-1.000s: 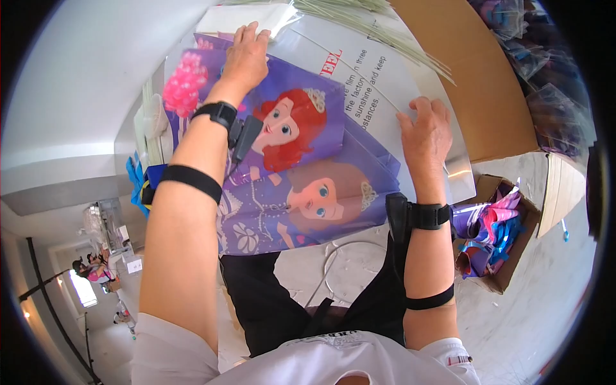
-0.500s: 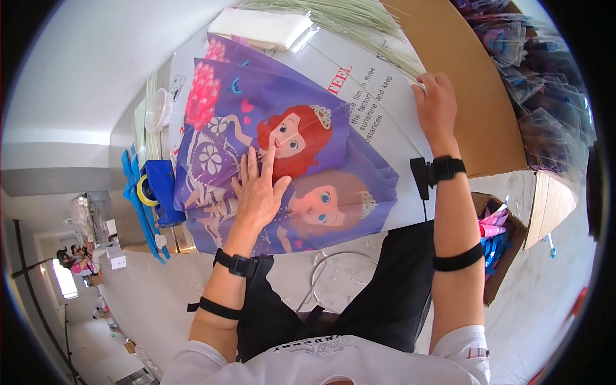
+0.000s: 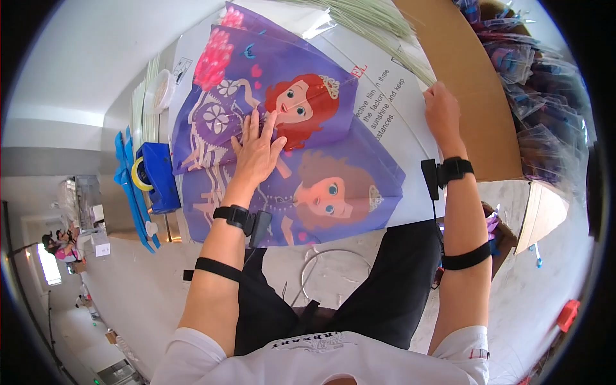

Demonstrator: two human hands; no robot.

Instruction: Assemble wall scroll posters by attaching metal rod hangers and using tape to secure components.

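Note:
Purple printed kite-like sheets (image 3: pixel 378 154) lie overlapped on the board, each with a cartoon princess; the upper one shows red hair and pink flowers. My left hand (image 3: pixel 258 151) rests flat on the upper sheet, fingers spread, beside the printed face. On the right, my right hand (image 3: pixel 443 110) is closed, its fingertips at the near ends of a bundle of thin pale rods (image 3: pixel 372 32). What is between those fingers, if anything, is hidden.
A blue tape dispenser (image 3: pixel 159 179) stands left of the sheets, near blue strips (image 3: pixel 131 192) and a small white tub (image 3: pixel 163 91). Right of the board (image 3: pixel 410 138), a brown cardboard box (image 3: pixel 471 96) adjoins many plastic-wrapped items (image 3: pixel 545 115). Another carton (image 3: pixel 507 247) is lower right.
The upper sheet has slid away from me under my left hand, showing more of the lower one and covering most of the white stack behind. My right hand remains closed by the rod ends.

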